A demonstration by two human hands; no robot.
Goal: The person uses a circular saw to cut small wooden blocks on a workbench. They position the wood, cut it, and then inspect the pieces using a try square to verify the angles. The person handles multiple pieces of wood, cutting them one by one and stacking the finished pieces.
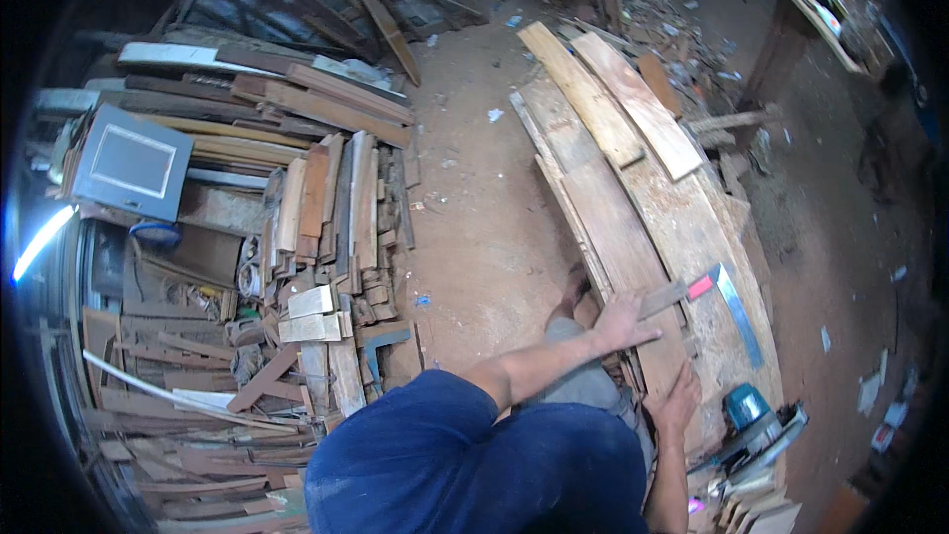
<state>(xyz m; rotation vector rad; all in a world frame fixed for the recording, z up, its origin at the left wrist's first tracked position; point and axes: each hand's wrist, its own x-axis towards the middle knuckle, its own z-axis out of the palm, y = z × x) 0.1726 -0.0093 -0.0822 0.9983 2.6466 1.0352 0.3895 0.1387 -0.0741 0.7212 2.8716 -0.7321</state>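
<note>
A long brown board (608, 203) lies lengthwise on the workbench (692, 222), its near end between my hands. My left hand (621, 324) rests over the board's left side, closed around the end of a short wooden strip (662, 299). That strip points right toward a try square (737, 314) with a metal blade and a red part; whether the two are joined I cannot tell. Nearer me, my right hand (676, 401) grips the near part of the board, thumb on the left and fingers on the right.
Two pale planks (643, 104) lie across the bench's far end. A teal power tool (746, 410) stands at its near right. Stacked timber offcuts (336, 198) and a grey box (133, 163) fill the left. Scraps litter the dirt floor (474, 237).
</note>
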